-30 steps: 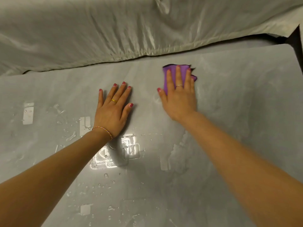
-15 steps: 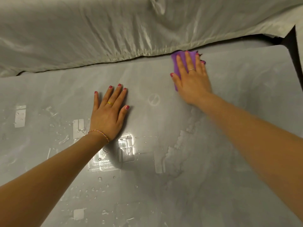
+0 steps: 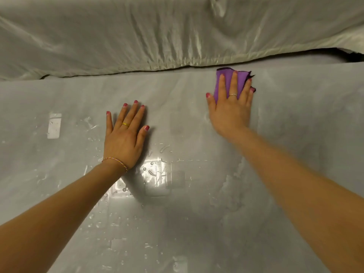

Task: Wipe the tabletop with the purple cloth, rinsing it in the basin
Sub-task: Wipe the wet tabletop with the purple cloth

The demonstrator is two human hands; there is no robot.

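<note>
The worktop (image 3: pixel 295 146) is a smooth, pale grey slab with a dull sheen, and much of it is wet. Beads and short streaks of water (image 3: pixel 155 174) lie thickest in the near middle, where bright rectangular reflections of light break over the film, and a ragged-edged damp patch spreads to the right of them under the right forearm.

The purple cloth (image 3: pixel 226 83) is folded into a small soft pad with a frayed, darker edge at its far right corner. It lies flat on the worktop at the far right, just short of the far edge. The right hand (image 3: pixel 230 113) presses down on it with straight, slightly spread fingers, so its grip is open, palm flat, nothing curled round the fabric. A thin silvery ring sits on one finger and the nails are painted pink-red.

The left hand (image 3: pixel 124 138) rests flat on the bare wet surface near the middle, well apart from the cloth, fingers straight and close together, its grip likewise open and holding nothing. It wears a plain gold ring and a thin braided thread bracelet at the wrist.

Beyond the far edge, a wide sheet of pale grey-green fabric (image 3: pixel 157 32) hangs in soft creases and gathered folds, faintly glossy.
</note>
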